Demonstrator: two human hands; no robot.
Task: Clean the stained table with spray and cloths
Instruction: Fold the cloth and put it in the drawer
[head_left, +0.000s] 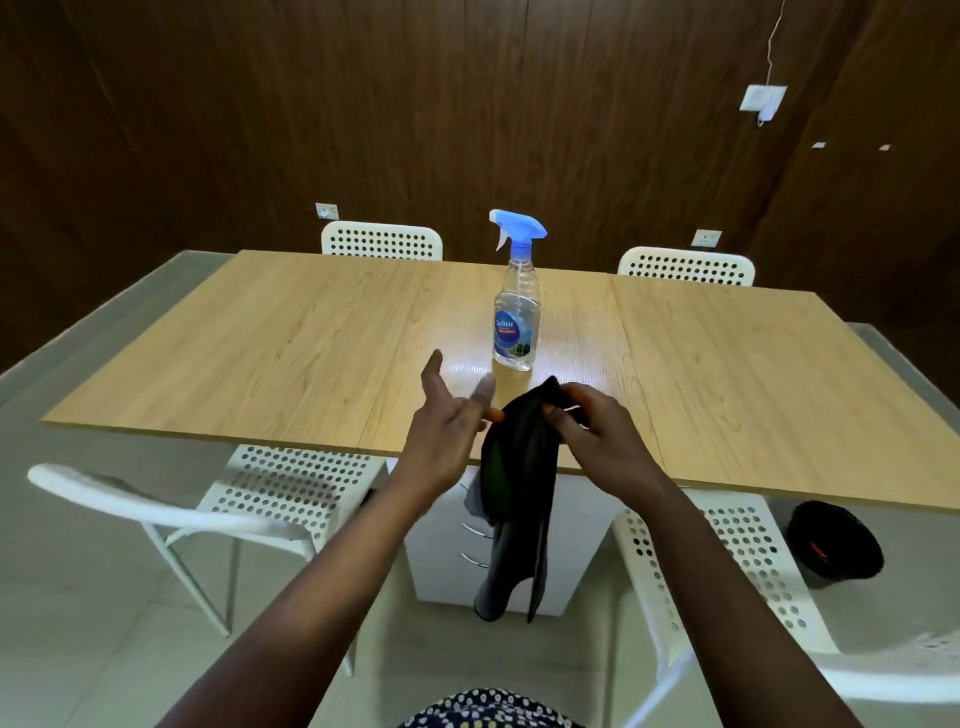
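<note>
A clear spray bottle (515, 306) with a blue trigger head stands upright near the middle of the light wooden table (311, 343). My right hand (597, 431) pinches the top of a dark cloth (519, 467), which hangs down past the table's near edge; a grey cloth hangs with it. My left hand (447, 421) hovers just left of the cloth with fingers spread and relaxed, holding nothing. Both hands are in front of the bottle, a short way from it.
White perforated chairs stand around the table: two at the far side (382, 240) (685, 266), one at near left (249, 499), one at near right (727, 561). A white drawer unit (441, 545) sits under the table. A black bin (834, 540) is on the floor at right.
</note>
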